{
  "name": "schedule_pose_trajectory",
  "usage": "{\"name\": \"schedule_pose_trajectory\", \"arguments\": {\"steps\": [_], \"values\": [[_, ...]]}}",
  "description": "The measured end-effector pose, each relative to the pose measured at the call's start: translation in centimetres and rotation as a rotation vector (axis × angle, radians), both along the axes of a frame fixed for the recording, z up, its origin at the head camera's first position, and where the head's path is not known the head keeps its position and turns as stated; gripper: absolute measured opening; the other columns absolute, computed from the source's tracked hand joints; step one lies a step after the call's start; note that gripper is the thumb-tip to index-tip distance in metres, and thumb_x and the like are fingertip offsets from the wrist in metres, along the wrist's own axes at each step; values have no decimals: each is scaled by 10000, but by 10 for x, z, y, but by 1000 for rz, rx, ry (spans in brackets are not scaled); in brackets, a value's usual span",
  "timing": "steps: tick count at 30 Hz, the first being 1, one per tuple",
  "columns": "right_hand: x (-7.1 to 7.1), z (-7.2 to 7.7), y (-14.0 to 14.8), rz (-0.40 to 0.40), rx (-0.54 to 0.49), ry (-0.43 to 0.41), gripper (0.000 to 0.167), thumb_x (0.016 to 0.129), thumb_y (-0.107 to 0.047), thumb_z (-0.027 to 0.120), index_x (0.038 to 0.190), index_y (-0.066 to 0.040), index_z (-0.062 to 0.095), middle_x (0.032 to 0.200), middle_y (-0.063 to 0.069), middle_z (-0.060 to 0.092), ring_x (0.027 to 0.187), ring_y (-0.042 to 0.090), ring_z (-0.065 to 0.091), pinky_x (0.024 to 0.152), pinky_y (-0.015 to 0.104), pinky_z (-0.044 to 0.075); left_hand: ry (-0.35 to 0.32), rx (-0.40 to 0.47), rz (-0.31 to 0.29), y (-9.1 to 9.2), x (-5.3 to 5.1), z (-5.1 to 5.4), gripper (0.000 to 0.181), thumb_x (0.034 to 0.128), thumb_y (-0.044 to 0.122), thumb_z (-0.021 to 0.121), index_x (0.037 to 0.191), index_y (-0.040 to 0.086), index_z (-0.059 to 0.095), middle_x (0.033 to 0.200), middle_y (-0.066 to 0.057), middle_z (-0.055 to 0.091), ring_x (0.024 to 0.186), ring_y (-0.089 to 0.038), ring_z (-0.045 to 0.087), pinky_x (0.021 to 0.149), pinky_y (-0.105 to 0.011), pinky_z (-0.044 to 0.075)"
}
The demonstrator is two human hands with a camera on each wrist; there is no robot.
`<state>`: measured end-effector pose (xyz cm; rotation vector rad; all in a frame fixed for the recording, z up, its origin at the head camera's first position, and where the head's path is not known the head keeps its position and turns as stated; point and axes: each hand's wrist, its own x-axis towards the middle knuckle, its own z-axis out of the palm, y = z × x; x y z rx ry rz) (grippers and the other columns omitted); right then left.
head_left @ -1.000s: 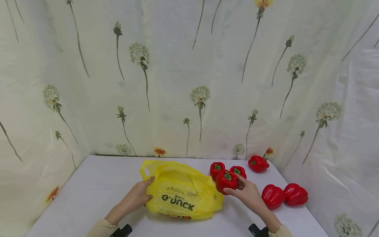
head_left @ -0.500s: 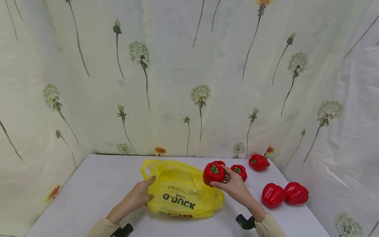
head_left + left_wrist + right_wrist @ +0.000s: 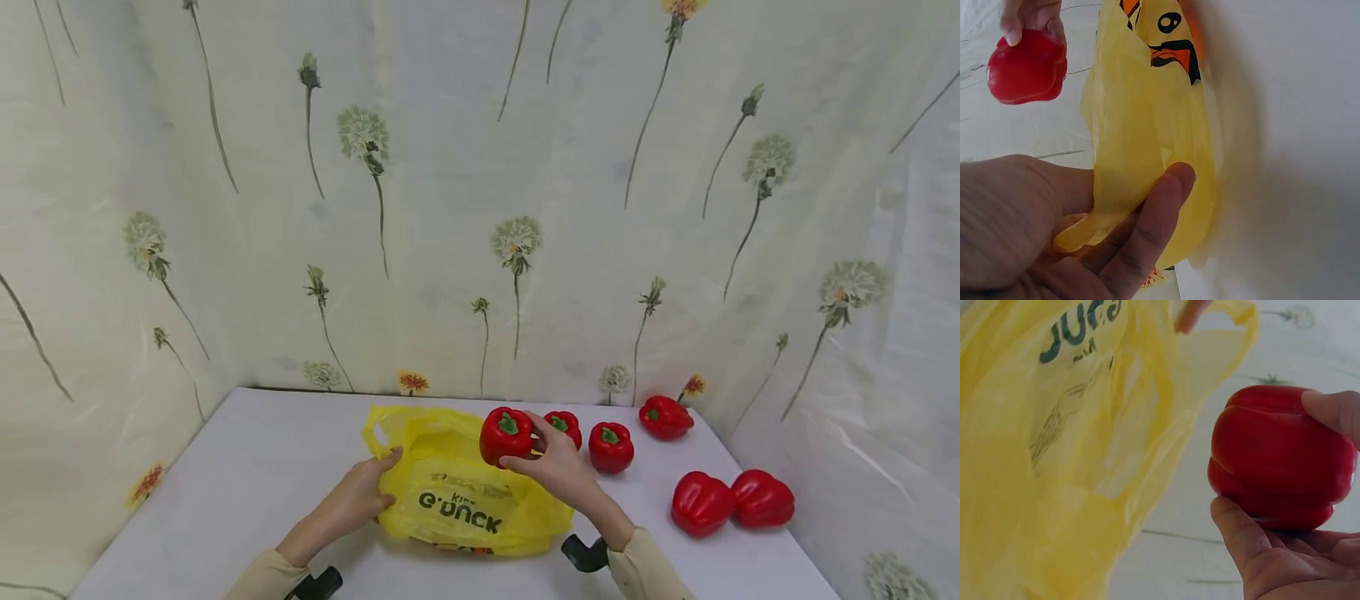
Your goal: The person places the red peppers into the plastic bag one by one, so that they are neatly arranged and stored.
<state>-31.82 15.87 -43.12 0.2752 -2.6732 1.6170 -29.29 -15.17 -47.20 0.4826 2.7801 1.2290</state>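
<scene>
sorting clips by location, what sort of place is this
Probably a small makeshift filming booth, though that's a guess: dandelion-print sheeting closes in the back and sides of a white table bearing red peppers and a yellow bag, and a black device shows near each wrist.

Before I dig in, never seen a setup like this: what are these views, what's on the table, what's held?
No robot here: just a person's two bare hands. The wide view comes from a camera worn on the head, looking forward and down. The other two come from cameras on the wrists, each looking at that hand's work.

On the white table are a yellow plastic bag and, to its right, five red peppers. Behind hangs a flower-print sheet.

The left hand grips the bag's edge. The right hand holds a sixth pepper up off the table; both wrist views show it outside the bag.
</scene>
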Motion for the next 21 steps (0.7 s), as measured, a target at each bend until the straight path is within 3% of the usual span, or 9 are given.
{"name": "schedule_pose_trajectory", "arguments": {"steps": [8,21], "values": [[-4,1,-30,112,-90,28,868,727,-331,837,1458,-181,393,1395,77,531,1202,317,581,858,385,561,6,-17,-5,-1,-2,-1,698,795,-59,687,1428,-59,393,1400,-379,399,470,-99,512,418,-229,469],[-16,-14,-66,187,-77,24,839,763,-402,798,1451,-150,390,1401,106,512,1190,322,569,914,398,537,6,-25,-27,-2,-3,-3,677,809,-48,680,1424,-63,398,1400,-367,412,452,-102,522,421,-230,467]]}}
